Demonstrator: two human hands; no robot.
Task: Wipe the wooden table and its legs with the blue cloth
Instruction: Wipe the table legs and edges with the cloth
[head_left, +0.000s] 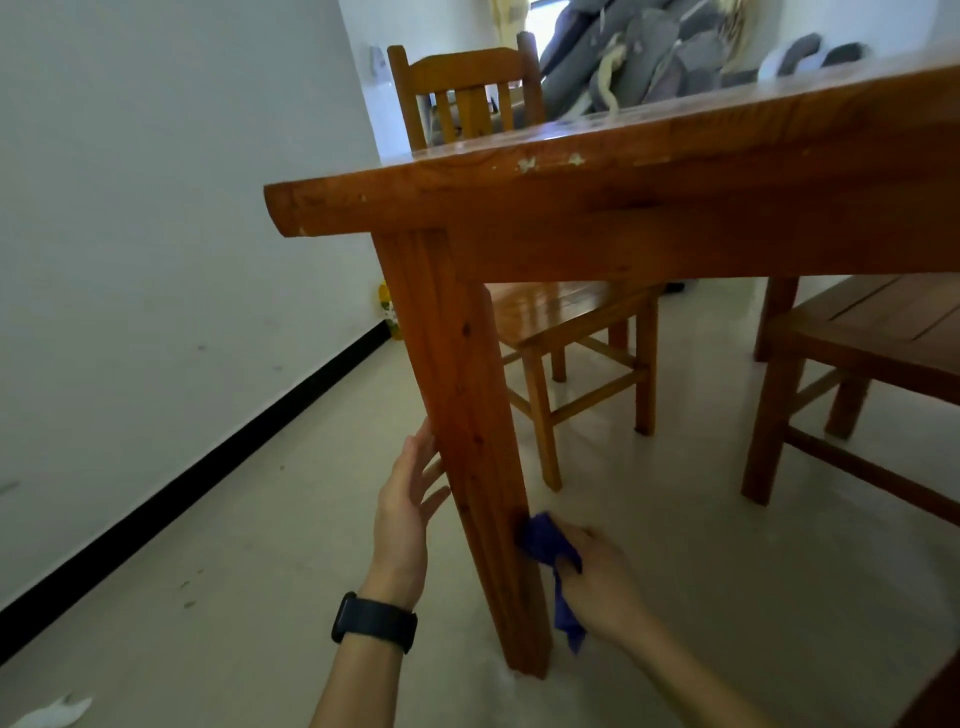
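The wooden table (623, 208) fills the upper right, seen from low down, with its near corner leg (462, 415) running down the middle to the floor. My right hand (602, 582) grips the blue cloth (545, 545) and presses it against the right face of the leg, low down; a tail of cloth hangs below the hand. My left hand (405, 514), with a black watch at the wrist, rests flat with fingers apart against the left face of the same leg, a little higher.
A wooden chair (571, 332) is tucked under the table behind the leg, and another chair (857, 353) stands at the right. A white wall with a black skirting (182, 499) runs along the left. Grey cushions (649, 57) are piled beyond the table. Pale tiled floor lies below.
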